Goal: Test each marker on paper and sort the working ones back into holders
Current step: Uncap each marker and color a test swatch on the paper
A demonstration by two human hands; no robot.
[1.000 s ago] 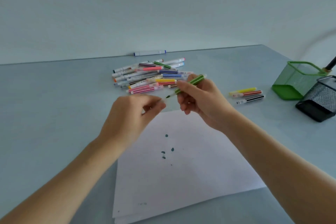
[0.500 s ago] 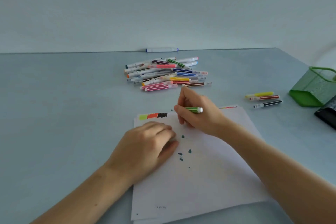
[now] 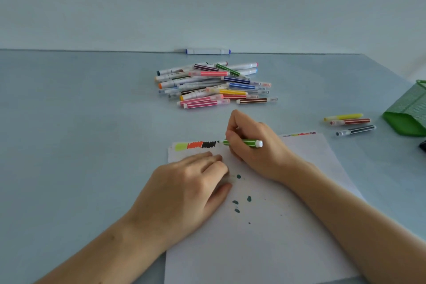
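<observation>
Green marker (image 3: 247,142): pinched in the right hand's curled fingers, lying almost flat, tip pointing left and touching the top edge of the paper (image 3: 276,226) just right of the black swatch.
Right hand (image 3: 253,147): resting on the upper part of the sheet; a second ago it held the marker in the air above the paper, half a second ago it was already down in about the same place.
Left hand (image 3: 184,191): fingers loosely curled, knuckles up, pressing on the paper's left side; whether it holds the cap I cannot tell. A second ago it was raised by the marker's tip.
Swatches (image 3: 196,145): yellow-green, orange-red and black patches in a row along the top edge; dark teal blots near mid-sheet.
Marker pile (image 3: 214,85): many capped markers heaped on the table (image 3: 69,122) beyond the hands, unchanged.
Three sorted markers (image 3: 350,122): yellow, red and black, lying side by side to the right, near the holder.
Green mesh holder (image 3: 408,115): at the right edge, partly cut off; contents not visible.
Blue-capped marker (image 3: 207,51): alone at the table's far edge.
</observation>
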